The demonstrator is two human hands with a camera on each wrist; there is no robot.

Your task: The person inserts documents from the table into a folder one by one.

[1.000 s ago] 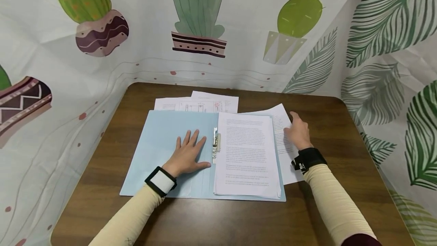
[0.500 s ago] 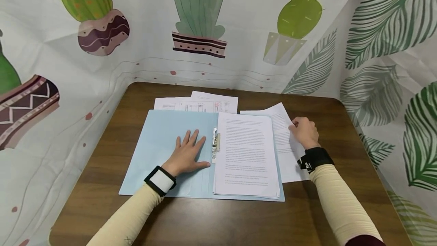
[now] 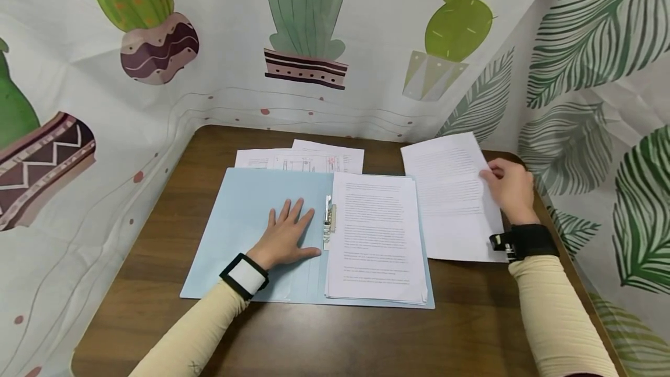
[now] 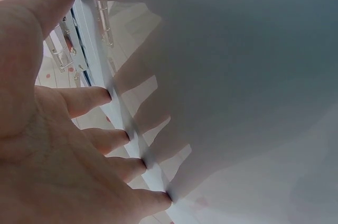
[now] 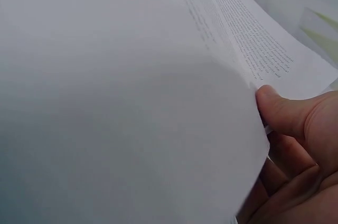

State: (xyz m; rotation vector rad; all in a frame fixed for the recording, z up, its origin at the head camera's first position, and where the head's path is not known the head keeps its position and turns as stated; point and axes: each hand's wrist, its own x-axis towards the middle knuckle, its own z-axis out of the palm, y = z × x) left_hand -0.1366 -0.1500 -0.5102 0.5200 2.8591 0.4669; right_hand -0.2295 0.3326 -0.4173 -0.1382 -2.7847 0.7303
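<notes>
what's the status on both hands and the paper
Left hand, fingers spread on blue folder. Right hand pinching loose paper at right edge. Its left edge appears partly under folder.

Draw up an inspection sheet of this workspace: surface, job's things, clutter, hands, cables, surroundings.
Surface: brown wooden table.
Job's things: blue folder lying open; metal clip near its fold; printed pages on its right half; loose paper beside the folder, on the right.
Clutter: other papers sticking out past the folder's far edge.
Hands: left hand rests on the folder's left half, fingers spread; right hand pinches the loose paper's right edge.
Cables: nothing seen.
Surroundings: white cloth backdrop with cactus and leaf prints.
</notes>
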